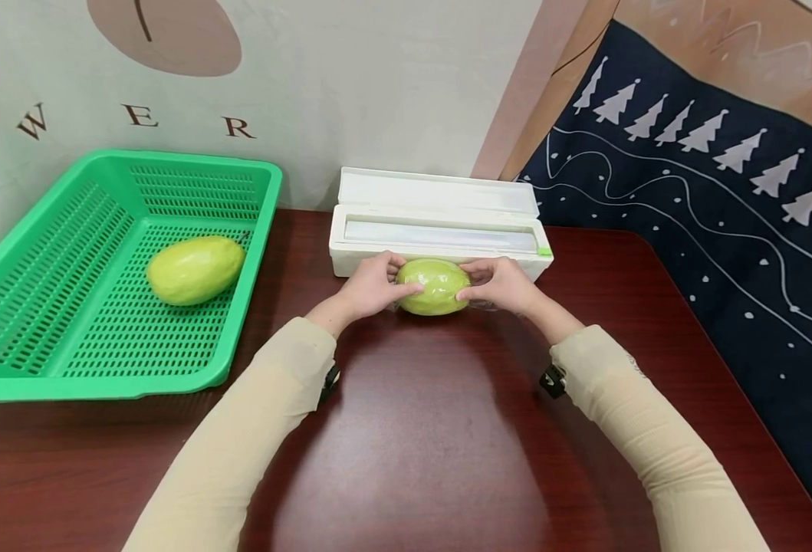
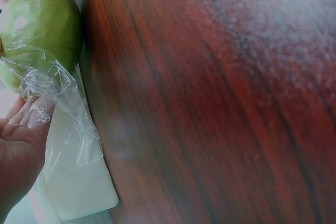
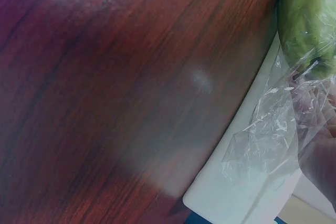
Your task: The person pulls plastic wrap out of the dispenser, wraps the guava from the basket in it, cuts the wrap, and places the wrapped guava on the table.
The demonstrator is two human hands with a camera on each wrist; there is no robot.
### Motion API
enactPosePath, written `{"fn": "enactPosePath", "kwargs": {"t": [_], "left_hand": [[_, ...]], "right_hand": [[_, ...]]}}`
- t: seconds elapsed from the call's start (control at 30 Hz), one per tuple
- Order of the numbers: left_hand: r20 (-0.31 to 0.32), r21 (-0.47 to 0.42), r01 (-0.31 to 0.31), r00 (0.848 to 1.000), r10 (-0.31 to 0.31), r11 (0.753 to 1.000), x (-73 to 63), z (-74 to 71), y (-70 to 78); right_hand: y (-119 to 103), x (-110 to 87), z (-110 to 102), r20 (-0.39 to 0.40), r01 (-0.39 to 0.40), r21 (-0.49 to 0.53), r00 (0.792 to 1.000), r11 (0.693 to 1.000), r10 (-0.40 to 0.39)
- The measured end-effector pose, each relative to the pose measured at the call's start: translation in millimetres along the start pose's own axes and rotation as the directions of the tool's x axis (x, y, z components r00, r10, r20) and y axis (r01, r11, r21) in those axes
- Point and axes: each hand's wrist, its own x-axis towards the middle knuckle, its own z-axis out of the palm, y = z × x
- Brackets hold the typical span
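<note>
A yellow-green papaya (image 1: 433, 287), wrapped in glossy cling film, is held between both hands just in front of a white cling film dispenser (image 1: 440, 249). My left hand (image 1: 373, 287) grips its left end, the thumb lying over the front. At the other end my right hand (image 1: 504, 287) grips it in the same way. Loose, crumpled cling film (image 2: 79, 124) trails from the fruit beside the left palm in the left wrist view. More slack film (image 3: 268, 129) hangs by the right hand in the right wrist view.
A green plastic basket (image 1: 248, 307) stands on the left with a second papaya (image 1: 195, 270) inside. The dispenser's lid (image 1: 440, 190) is raised, and a small green slider (image 1: 544, 251) sits at its right end. Everything rests on a dark red wooden table (image 1: 412, 460).
</note>
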Motion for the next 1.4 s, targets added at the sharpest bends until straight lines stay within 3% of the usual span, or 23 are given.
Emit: {"fn": "enactPosePath", "kwargs": {"t": [0.37, 0.8, 1.0, 1.17, 1.27, 1.4], "left_hand": [[-0.012, 0.009, -0.015, 1.000, 0.015, 1.000, -1.5, 1.9, -4.4], [0.016, 0.057, -0.015, 1.000, 0.014, 0.998, -1.5, -0.2, -1.9], [0.033, 0.036, -0.036, 0.999, 0.035, 0.999, -3.8, 0.0, -3.9], [0.035, 0.096, -0.105, 0.994, 0.102, 0.990, -5.4, -0.7, -2.6], [0.022, 0.151, -0.122, 0.993, 0.120, 0.981, -7.2, -0.1, -1.0], [-0.012, 0.211, -0.103, 0.994, 0.108, 0.972, -10.5, 2.8, 0.9]], "right_hand": [[2.4, -0.2, 1.0, 0.006, 0.003, 0.008, 1.000, 1.000, -0.003], [-2.2, 0.8, -3.4, 0.057, -0.002, -0.063, 0.998, 0.998, 0.006], [-0.3, -4.1, -1.8, 0.043, 0.094, -0.135, 0.995, 0.986, -0.089], [-3.5, -14.0, -5.5, 0.067, 0.178, -0.208, 0.984, 0.962, -0.167], [-7.7, -21.6, -12.5, 0.022, 0.152, -0.246, 0.988, 0.957, -0.151], [-9.3, -27.6, -25.0, -0.122, 0.086, -0.306, 0.984, 0.948, -0.129]]}}
